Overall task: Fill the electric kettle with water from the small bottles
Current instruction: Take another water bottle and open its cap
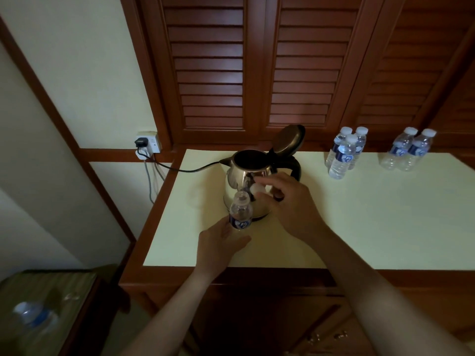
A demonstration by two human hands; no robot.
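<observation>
Uncapped bottle held in front of open kettle.

The small bottle [241, 214] stands upright just before the steel kettle [248, 183], whose lid [289, 140] is raised. The left hand [221, 245] wraps the bottle's lower body; the right hand [288, 204] pinches the white cap [257, 188] beside the bottle's open neck. Five sealed bottles [343, 156] stand at the cream tabletop's [359, 227] far right; the kettle cord [180, 168] runs to a wall socket [149, 143].

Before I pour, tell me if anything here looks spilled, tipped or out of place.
One bottle lies on its side on the low striped surface at lower left, away from the upright ones on the counter. No spill shows, and the kettle stands upright, lid open.
</observation>
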